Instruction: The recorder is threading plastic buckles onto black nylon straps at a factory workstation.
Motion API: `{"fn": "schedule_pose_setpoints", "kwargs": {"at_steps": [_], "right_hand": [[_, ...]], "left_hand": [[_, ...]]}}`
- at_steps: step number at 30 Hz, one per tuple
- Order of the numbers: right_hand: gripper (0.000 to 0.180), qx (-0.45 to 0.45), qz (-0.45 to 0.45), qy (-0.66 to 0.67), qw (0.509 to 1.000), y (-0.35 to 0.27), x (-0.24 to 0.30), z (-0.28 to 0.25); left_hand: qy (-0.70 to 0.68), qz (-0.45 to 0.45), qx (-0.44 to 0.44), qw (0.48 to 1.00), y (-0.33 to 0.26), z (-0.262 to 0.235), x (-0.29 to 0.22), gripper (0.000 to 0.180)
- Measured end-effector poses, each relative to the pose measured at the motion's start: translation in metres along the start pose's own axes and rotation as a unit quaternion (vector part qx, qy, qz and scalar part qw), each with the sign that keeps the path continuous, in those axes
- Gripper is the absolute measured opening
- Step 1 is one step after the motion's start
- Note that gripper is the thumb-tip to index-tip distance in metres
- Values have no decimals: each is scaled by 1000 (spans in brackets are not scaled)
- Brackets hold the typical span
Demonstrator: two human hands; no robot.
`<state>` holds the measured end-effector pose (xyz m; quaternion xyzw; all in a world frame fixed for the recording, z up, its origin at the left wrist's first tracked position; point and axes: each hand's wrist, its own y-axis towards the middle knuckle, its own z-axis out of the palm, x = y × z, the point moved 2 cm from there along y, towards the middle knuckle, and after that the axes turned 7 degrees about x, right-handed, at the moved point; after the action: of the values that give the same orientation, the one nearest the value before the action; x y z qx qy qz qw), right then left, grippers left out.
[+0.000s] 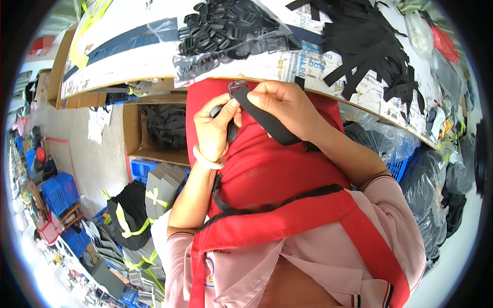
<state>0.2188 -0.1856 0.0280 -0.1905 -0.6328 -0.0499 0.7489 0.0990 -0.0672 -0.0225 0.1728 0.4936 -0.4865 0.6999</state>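
Note:
My left hand (215, 128) and my right hand (285, 105) meet above my lap, over a red fabric apron (267, 169). Between them is a black webbing strap (267, 120) with a small black plastic buckle (237, 87) at its upper end. The right hand pinches the strap just below the buckle. The left hand's thumb and fingers touch the strap end and close on a dark round piece under the palm. A pale bangle (208, 159) circles my left wrist.
A clear bag of black plastic buckles (226, 31) lies on the white table (133, 61) ahead; a pile of cut black straps (370, 46) is at the right. A cardboard box of black parts (162, 128) stands under the table. Bundled grey pieces (159, 190) and blue crates (59, 190) sit lower left.

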Motion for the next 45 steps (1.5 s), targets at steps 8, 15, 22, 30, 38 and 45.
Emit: {"fn": "schedule_pose_setpoints", "kwargs": {"at_steps": [8,15,22,30,38,45], "right_hand": [[24,-10,73,168,983,9,-15,10],[23,-19,77,216,973,20,-16,13],[24,35,75,290,953,27,-43,2],[16,48,-106,-51,992,26,-54,6],[13,-65,-111,-74,989,11,-9,14],[28,-28,47,3,999,26,-24,11]], "left_hand": [[93,95,-17,991,-4,-6,2,13],[244,194,-33,950,-4,-9,-3,14],[406,308,35,860,-1,-16,-5,16],[-135,-145,38,980,-9,-23,7,22],[-70,-26,-28,997,-1,-19,1,18],[92,-20,-74,993,-7,-12,-17,16]]}}
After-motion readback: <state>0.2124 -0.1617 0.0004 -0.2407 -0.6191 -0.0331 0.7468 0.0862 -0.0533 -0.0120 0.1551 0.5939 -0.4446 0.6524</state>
